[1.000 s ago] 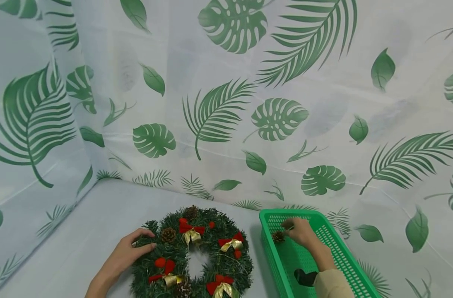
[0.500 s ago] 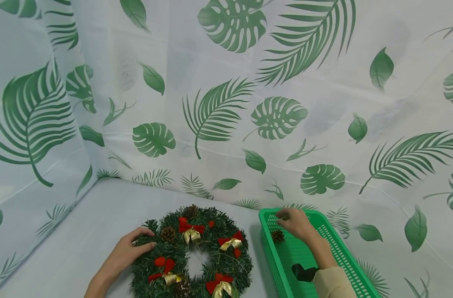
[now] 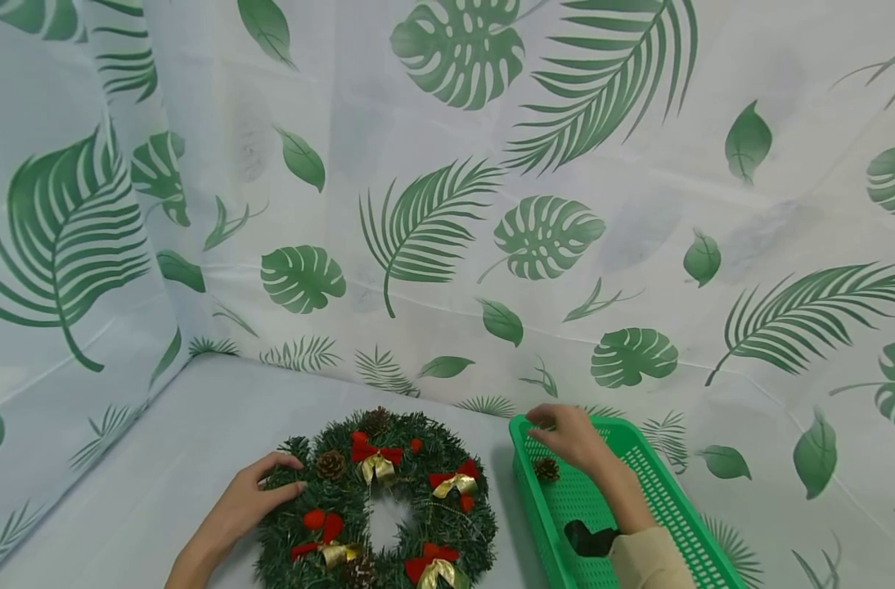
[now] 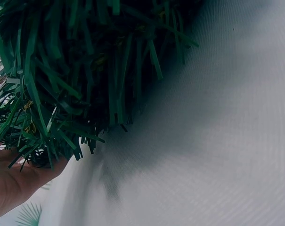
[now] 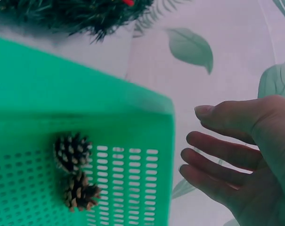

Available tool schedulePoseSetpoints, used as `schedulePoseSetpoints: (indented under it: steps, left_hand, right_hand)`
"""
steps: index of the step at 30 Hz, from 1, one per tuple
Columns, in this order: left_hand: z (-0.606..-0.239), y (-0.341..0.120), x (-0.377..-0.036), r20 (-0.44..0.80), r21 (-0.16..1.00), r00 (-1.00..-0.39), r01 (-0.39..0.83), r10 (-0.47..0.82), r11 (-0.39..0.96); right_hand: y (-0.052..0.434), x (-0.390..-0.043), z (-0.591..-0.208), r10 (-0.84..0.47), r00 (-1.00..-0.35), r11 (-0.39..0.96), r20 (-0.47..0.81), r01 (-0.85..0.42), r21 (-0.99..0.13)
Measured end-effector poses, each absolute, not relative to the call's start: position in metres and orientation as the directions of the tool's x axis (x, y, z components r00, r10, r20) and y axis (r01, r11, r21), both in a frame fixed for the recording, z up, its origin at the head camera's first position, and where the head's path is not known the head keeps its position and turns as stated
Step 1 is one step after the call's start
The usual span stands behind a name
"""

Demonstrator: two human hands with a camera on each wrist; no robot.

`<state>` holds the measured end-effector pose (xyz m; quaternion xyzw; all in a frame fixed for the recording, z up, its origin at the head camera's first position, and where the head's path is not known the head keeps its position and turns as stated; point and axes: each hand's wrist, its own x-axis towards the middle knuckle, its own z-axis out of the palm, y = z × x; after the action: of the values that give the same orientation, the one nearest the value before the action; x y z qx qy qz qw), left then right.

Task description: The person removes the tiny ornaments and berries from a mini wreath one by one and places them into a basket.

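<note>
A green Christmas wreath (image 3: pixel 462 458) with red bows, gold ribbons and pine cones lies flat on the white surface. My left hand (image 3: pixel 234 507) grips its upper left edge, thumb and fingers on either side of the greenery; in the left wrist view the greenery (image 4: pixel 85 70) hides most of the fingers. Over the far left corner of a green plastic basket (image 3: pixel 532 499) is my right hand (image 3: pixel 573 438). Its fingers are loosely bent and hold nothing. Two pine cones (image 5: pixel 80 190) lie in the basket's corner, apart from that hand.
A black wrist strap piece (image 3: pixel 591 540) shows beside the right sleeve (image 3: pixel 649 560). The basket stands right of the wreath, its raised rim between the two. Leaf-printed cloth (image 3: pixel 447 327) hangs behind and at the left of the white table surface (image 3: pixel 219 425).
My right hand has moved away from the pine cones, up and to the left, to the basket's far left corner. The left hand and wreath stay nearly still.
</note>
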<state>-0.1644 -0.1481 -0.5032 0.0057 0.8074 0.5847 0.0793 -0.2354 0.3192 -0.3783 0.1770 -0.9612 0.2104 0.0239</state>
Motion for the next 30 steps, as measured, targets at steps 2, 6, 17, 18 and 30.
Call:
schedulePoseSetpoints:
  steps: [2, 6, 17, 18, 30]
  left_hand:
    - [-0.503, -0.148, -0.164, -0.118, 0.947, -0.987, -0.080, 0.105, 0.311]
    - [-0.503, -0.148, -0.165, -0.111, 0.950, -0.988, -0.074, 0.107, 0.304]
    - [-0.502, -0.148, -0.163, -0.115, 0.947, -0.988, -0.077, 0.105, 0.312]
    - [-0.502, -0.149, -0.164, -0.115, 0.946, -0.988, -0.077, 0.104, 0.314]
    - [-0.504, -0.149, -0.164, -0.103, 0.947, -0.989, -0.064, 0.107, 0.316]
  right_hand:
    - [0.316, -0.236, -0.377, -0.340, -0.932, 0.842, 0.123, -0.360, -0.402]
    - [0.308, -0.238, -0.374, -0.353, -0.927, 0.831, 0.125, -0.372, -0.414]
    - [0.278, -0.244, -0.373, -0.368, -0.920, 0.838, 0.136, -0.391, -0.381]
    - [0.276, -0.244, -0.374, -0.372, -0.918, 0.833, 0.134, -0.394, -0.389]
    - [0.247, -0.251, -0.383, -0.437, -0.890, 0.783, 0.133, -0.449, -0.430]
